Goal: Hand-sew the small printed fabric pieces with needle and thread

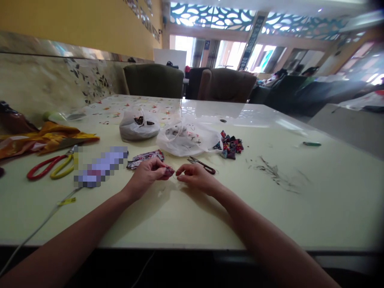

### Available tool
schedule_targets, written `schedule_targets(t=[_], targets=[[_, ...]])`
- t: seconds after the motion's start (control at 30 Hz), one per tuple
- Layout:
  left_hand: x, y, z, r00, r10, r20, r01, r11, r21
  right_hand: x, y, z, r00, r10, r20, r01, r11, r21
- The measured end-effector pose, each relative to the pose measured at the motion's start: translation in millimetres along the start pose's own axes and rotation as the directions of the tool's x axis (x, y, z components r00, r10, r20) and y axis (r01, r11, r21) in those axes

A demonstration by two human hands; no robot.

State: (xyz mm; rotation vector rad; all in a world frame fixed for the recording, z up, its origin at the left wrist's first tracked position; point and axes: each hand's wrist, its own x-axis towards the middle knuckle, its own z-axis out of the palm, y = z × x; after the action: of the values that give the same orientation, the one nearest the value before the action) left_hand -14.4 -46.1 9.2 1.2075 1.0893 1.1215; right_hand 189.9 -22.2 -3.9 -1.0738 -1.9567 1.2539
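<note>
Pinching a small patterned cloth piece (170,171) by its edge, the left hand (150,171) has thumb and forefinger drawn together, the cloth poking out just above the tabletop (336,208). The right hand (196,177) faces it just beside, fingers curled and thumb close to the forefinger; a faint line, perhaps thread, shows between the 2 hands, but it is too fine to tell what, if anything, that right hand grips.

The likeliest trouble is a slip: so little cloth sits in the pinch that a sharp tug on a strand could pull it free or pucker it. If there is a needle in play, which I cannot make out, fingertips this close could get pricked.

The small snips (205,166) lie right behind the right hand, so a backward sweep of the knuckles might knock into their blades or snag a thread on them. Dark loose threads (274,174) off to the right could cling to the work or tangle if dragged in. The folded patterned cloth (146,157) sits against the left knuckles and could be nudged into the white plastic bag (189,142), disturbing the heap of patterned pieces (232,147) at its side
</note>
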Motion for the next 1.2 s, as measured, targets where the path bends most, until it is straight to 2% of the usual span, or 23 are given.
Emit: schedule_targets(t=[0.07,0.13,0.2,0.27,0.4,0.5,0.57,0.67,0.77,0.87,0.93,1.1,1.2], targets=[[0.2,-0.8,-0.6,1.0,-0.005,0.01,0.005,1.0,0.014,-1.1,-1.8,-3.3,1.0,0.016,-0.006,-0.015,0.993,0.113],[0.0,-0.4,-0.4,1.0,-0.02,0.02,0.019,0.999,0.04,-3.5,-5.4,-11.3,0.996,0.046,-0.07,-0.023,0.954,0.299],[-0.5,0.7,0.6,0.999,-0.044,0.025,0.042,0.997,0.063,-6.7,-10.0,-22.1,0.984,0.068,-0.164,0.015,0.889,0.457],[-1.0,1.5,1.8,0.997,-0.078,0.024,0.075,0.994,0.085,-9.6,-14.3,-33.6,0.967,0.063,-0.245,0.084,0.834,0.545],[-0.2,-0.8,2.7,0.99,-0.143,-0.001,0.142,0.982,0.127,-12.1,-16.9,-53.7,0.911,0.074,-0.406,0.202,0.777,0.596],[1.5,-5.0,1.5,0.985,-0.172,-0.022,0.173,0.979,0.11,-10.4,-12.5,-60.2,0.857,0.074,-0.51,0.228,0.834,0.503],[2.4,-7.0,0.3,0.985,-0.173,-0.02,0.174,0.982,0.077,-8.0,-8.3,-57.1,0.875,0.08,-0.478,0.157,0.886,0.435],[2.3,-7.5,-1.4,0.99,-0.142,0.01,0.142,0.989,0.03,-4.4,-4.2,-41.2,0.946,0.107,-0.308,0.013,0.932,0.362],[0.3,-6.2,-1.8,0.994,-0.085,0.075,0.085,0.996,-0.001,-2.8,-4.5,-20.2,0.98,0.14,-0.144,-0.094,0.954,0.286],[-2.0,-5.3,-0.9,0.99,-0.039,0.137,0.041,0.999,-0.011,-3.1,-7.1,-4.7,0.986,0.164,0.017,-0.163,0.952,0.258],[-2.8,-5.0,-0.3,0.99,-0.019,0.139,0.021,1.0,-0.007,-3.8,-8.9,-0.3,0.982,0.167,0.086,-0.185,0.942,0.28],[-2.0,-2.2,2.1,0.999,-0.028,0.043,0.026,0.999,0.038,-7.2,-13.0,-5.7,0.977,0.176,0.118,-0.21,0.88,0.426],[-2.3,-1.0,5.3,0.996,-0.075,0.04,0.069,0.991,0.118,-9.4,-14.3,-9.8,0.972,0.187,0.142,-0.232,0.854,0.466]])
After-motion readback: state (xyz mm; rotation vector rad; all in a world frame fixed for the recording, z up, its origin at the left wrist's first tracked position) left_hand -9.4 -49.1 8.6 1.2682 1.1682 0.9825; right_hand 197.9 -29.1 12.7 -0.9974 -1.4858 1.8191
